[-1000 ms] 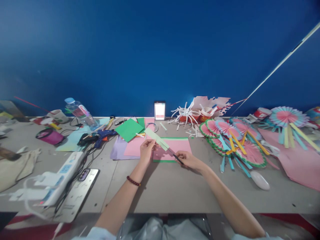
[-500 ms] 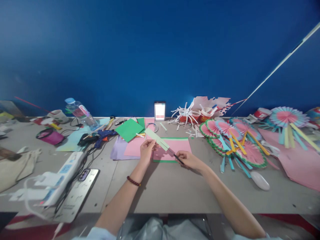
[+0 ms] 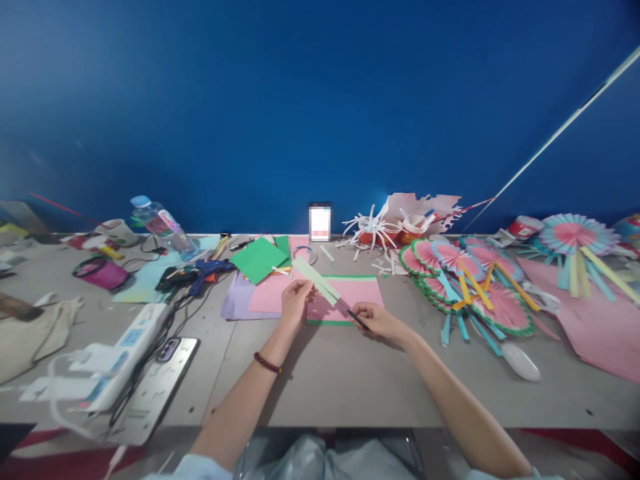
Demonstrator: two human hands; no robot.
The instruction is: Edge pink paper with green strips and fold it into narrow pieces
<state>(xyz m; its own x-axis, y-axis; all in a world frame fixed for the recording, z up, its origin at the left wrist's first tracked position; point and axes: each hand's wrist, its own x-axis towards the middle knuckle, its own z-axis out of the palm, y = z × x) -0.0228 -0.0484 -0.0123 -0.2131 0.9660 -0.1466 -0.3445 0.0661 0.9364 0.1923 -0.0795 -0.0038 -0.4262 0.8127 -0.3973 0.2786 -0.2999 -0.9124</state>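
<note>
Between the thumb and fingers of my left hand [image 3: 297,297] is a pale green paper strip [image 3: 317,281], held slanting above the table. A split shows along its lower right end. My right hand [image 3: 376,317] is closed around a slim black-handled cutting tool [image 3: 356,319]. Its narrow grey blade reaches the split end of the strip; whether it is a knife or scissors is hard to tell. Beneath both hands lies a pink sheet [image 3: 360,293] with green edges.
Green paper [image 3: 260,260] and purple sheets [image 3: 237,297] lie left of centre. Folded paper fans [image 3: 493,307] and a white mouse [image 3: 520,361] are at right. A power strip [image 3: 133,350], a phone [image 3: 160,387] and a bottle [image 3: 163,223] stand or lie at left. A screen [image 3: 320,223] leans against the blue wall.
The strip, the cutting tool and both hands have shifted very slightly to the right. Both grips are the same.
</note>
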